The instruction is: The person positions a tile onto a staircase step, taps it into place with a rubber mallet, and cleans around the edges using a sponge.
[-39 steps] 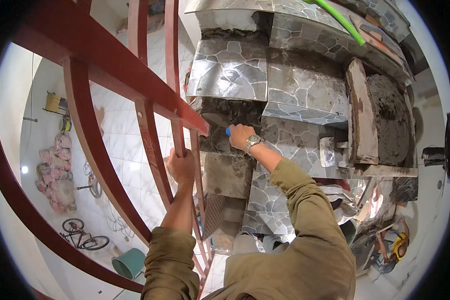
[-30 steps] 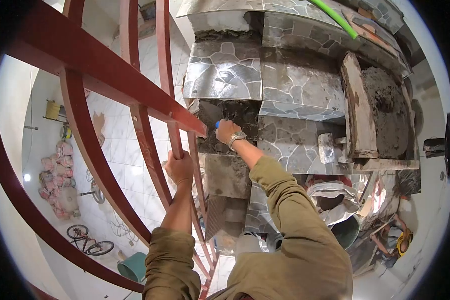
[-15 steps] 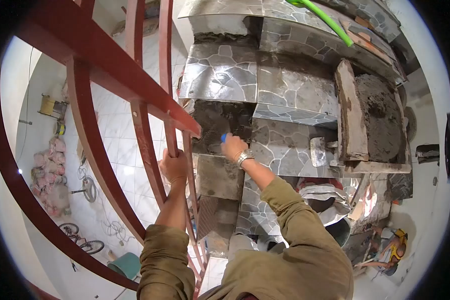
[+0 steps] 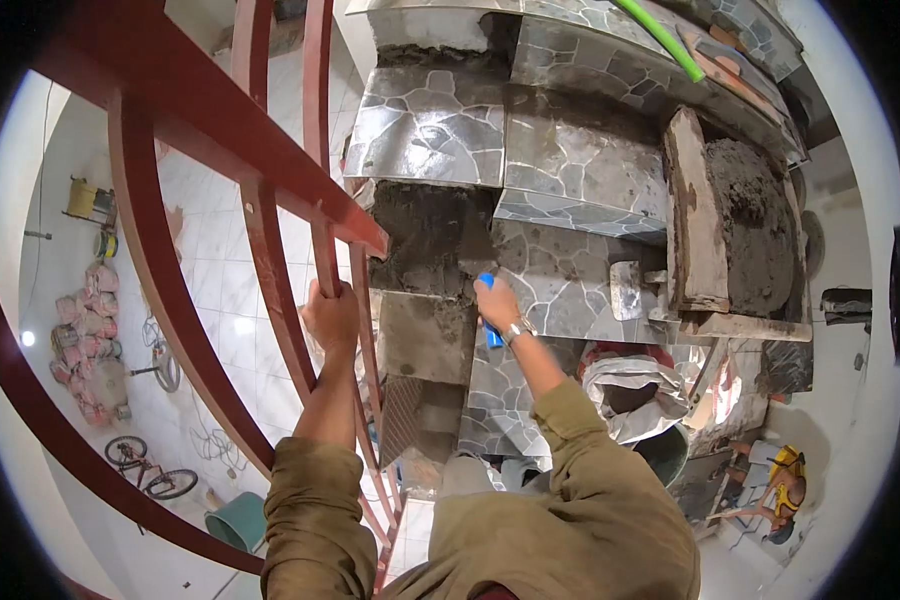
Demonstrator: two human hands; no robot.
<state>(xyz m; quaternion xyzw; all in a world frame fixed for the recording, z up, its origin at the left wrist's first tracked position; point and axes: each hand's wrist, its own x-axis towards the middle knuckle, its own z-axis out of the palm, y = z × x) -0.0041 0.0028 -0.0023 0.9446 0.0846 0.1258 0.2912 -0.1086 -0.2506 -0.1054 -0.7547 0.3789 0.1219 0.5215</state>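
My left hand (image 4: pixel 332 318) is wrapped around an upright bar of the red metal railing (image 4: pixel 300 200). In my right hand (image 4: pixel 498 303) is a trowel (image 4: pixel 491 332) by its blue handle. Its blade is hard to make out against the dark wet mortar (image 4: pixel 425 235) on the step, and seems to lie at the mortar's right edge. Beside the mortar on the right is a stone-patterned tile (image 4: pixel 560 275). A bare cement step (image 4: pixel 422 338) lies just below, nearer to me.
A wooden trough (image 4: pixel 697 220) holds grey mortar (image 4: pixel 755 240) on the right. Next to it lies another trowel (image 4: pixel 626 290). An open sack (image 4: pixel 635 375) and a bucket (image 4: pixel 665 455) stand below. A green hose (image 4: pixel 660 38) crosses the upper steps. Another person (image 4: pixel 785 490) is at lower right.
My right hand has moved right and towards me, from over the mortar to its lower right edge, and more of the blue handle shows. My left hand still holds the railing.
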